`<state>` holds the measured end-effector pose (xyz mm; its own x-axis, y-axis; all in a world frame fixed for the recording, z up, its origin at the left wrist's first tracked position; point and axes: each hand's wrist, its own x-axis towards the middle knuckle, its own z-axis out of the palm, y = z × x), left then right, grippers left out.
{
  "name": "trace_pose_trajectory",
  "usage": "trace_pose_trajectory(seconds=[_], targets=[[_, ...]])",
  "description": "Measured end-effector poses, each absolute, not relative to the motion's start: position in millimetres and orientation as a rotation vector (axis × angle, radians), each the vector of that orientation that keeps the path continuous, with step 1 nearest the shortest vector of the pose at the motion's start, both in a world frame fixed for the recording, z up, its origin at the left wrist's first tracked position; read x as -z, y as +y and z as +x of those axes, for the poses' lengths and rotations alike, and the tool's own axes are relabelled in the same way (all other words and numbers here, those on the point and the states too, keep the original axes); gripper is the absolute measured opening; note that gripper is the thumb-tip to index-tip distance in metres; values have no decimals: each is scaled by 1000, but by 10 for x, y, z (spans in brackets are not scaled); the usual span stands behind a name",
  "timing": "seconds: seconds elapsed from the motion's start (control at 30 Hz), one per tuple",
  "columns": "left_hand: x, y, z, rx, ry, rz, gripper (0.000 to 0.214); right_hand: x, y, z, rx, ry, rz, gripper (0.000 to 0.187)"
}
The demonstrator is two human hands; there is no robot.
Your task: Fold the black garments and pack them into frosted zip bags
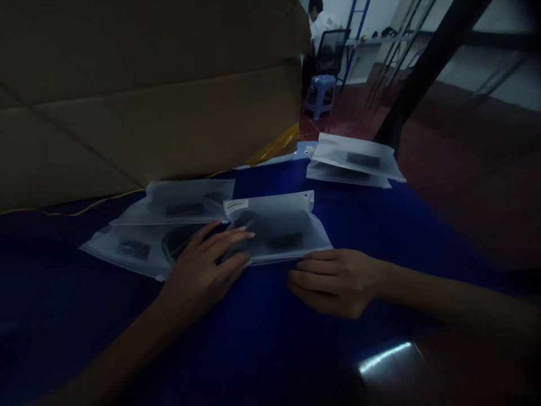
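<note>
1. My left hand (pixel 203 276) lies on the near left part of a frosted zip bag (pixel 279 231) at the middle of the frame. The grip is wide, with the fingers spread and resting on the plastic, not closing on it.
2. My right hand (pixel 333 282) sits just below that bag's lower edge, right of centre. This grip is narrower, with the fingers loosely together, and I cannot tell whether the fingertips touch the plastic. It holds nothing that I can see.
3. The frosted zip bag lies flat on a blue-topped desk (pixel 262 344), with a dark item showing through it and a small white label (pixel 235 204) at its upper left corner.
4. A second bag (pixel 190 202) lies just beyond it to the left, and a third bag (pixel 131 249) lies at the left, with my left hand over its right end.
5. Two more bags (pixel 355 158) lie stacked at the upper right of the desk.
6. A large cardboard box (pixel 127 96) fills the upper left, with a yellow cable (pixel 88 207) running along its foot.
7. Beyond the desk, at the top, a person in a white top (pixel 323 25) sits near a blue plastic stool (pixel 320 96) on a red floor (pixel 465 169).
</note>
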<state>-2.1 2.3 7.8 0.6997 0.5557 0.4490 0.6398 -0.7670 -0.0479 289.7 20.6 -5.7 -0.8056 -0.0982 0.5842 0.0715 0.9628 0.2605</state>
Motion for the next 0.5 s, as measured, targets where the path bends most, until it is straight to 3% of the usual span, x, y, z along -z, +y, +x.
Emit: trace_pose_trajectory(seconds=[0.13,0.3,0.5], targets=[[-86,8,12,727,-949,-2660,12,31,167,2855,416,-2478,3,11],[-199,-51,65,974,-859,-2614,17,7,105,2777,529,-2536,-119,28],[-283,-154,119,1065,-1040,-2617,23,-22,63,2774,663,-2539,-135,37]])
